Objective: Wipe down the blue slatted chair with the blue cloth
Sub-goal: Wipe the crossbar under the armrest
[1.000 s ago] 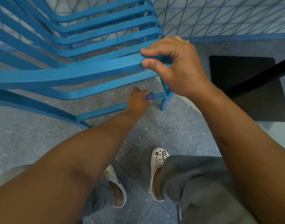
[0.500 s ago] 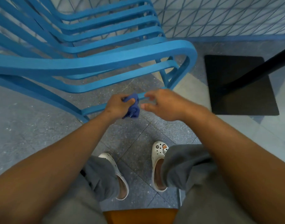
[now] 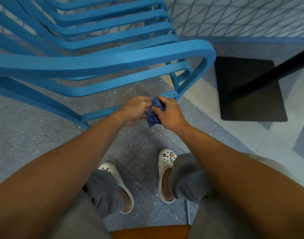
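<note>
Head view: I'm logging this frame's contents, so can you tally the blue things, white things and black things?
Blue: 2, the chair and the cloth held between both hands.
White: 2, the left clog and the right clog.
Black: 1, the table base plate with its post.
Total: 5

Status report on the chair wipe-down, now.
Right hand grips blue cloth; left hand touches it, grip unclear. Cloth bunched, off blue slatted chair. Nothing in the way.
</note>
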The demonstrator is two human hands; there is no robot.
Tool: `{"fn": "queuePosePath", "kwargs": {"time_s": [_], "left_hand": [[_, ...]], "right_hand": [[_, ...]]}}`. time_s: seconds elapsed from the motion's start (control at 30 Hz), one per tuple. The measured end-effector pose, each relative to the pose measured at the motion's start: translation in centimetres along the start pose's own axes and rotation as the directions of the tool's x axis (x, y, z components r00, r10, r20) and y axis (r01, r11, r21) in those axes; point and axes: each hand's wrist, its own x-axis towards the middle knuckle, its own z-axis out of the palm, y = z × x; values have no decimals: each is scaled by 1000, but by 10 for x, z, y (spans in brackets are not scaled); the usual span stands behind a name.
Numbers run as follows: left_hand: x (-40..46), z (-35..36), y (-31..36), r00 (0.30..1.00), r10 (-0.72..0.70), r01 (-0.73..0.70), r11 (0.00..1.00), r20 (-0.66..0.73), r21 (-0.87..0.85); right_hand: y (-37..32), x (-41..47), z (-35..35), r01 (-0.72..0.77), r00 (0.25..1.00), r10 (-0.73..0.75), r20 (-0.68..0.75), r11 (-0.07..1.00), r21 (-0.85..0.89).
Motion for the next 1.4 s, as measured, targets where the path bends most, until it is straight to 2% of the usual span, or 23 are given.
{"fn": "queuePosePath", "kwargs": {"time_s": [0.03, 0.07, 0.1, 0.17, 0.27, 0.33, 0.4, 0.47, 0.57, 0.63, 0.7, 0.77, 0.83, 0.97, 1.03, 1.17, 1.2, 1.33, 1.4], "left_hand": [[3, -2, -2, 993, 100, -85, 970, -56, 229], [6, -5, -5, 970, 227, -166, 877, -85, 451], [9, -9, -9, 940, 335, -229, 765, -68, 601], [13, -14, -18, 923, 383, -278, 623, 24, 732], [18, -21, -33, 955, 280, -237, 524, 97, 818], [19, -24, -37, 957, 267, -238, 489, 116, 839], [21, -26, -39, 953, 282, -240, 496, 106, 835], [23, -28, -39, 956, 283, -222, 506, 82, 834], [27, -31, -40, 958, 280, -201, 495, 64, 846], [27, -32, -40, 956, 285, -201, 483, 64, 852], [26, -33, -41, 954, 289, -214, 478, 77, 852], [26, -33, -41, 951, 292, -236, 486, 98, 842], [27, -33, -41, 952, 289, -241, 493, 104, 836], [29, -32, -41, 953, 285, -230, 475, 99, 850], [30, -33, -42, 955, 276, -230, 472, 105, 851], [28, -33, -42, 957, 270, -232, 490, 107, 840], [27, -32, -41, 957, 271, -232, 498, 105, 836], [27, -30, -36, 956, 275, -232, 510, 98, 828], [26, -30, -34, 958, 268, -232, 504, 105, 832]], "right_hand": [[8, 0, -1, -14, 999, 11, -50, 999, -42], [16, 0, -3, -62, 993, 55, -107, 996, -63], [24, 0, -3, -130, 978, 121, -170, 991, -41], [35, 1, -1, -218, 938, 218, -269, 976, 30], [40, 15, 10, -212, 903, 225, -366, 974, 77], [38, 29, 17, -235, 864, 293, -409, 954, 187], [37, 40, 25, -267, 831, 376, -411, 916, 299], [33, 41, 39, -269, 832, 383, -401, 911, 313], [34, 28, 56, -148, 930, 178, -320, 982, 117], [44, 26, 49, -105, 957, 109, -268, 994, 29], [57, 30, 32, -169, 936, 168, -309, 985, 22], [65, 34, 23, -243, 887, 260, -381, 966, 92], [61, 36, 28, -245, 867, 275, -415, 961, 126], [55, 36, 41, -147, 952, 127, -277, 988, -53], [56, 37, 36, -154, 953, 126, -275, 984, -85], [55, 36, 39, -242, 880, 264, -395, 965, 105], [54, 35, 41, -239, 877, 268, -398, 963, 122], [58, 35, 37, -195, 920, 189, -343, 981, 17], [58, 36, 33, -216, 894, 245, -375, 969, 118]]}}
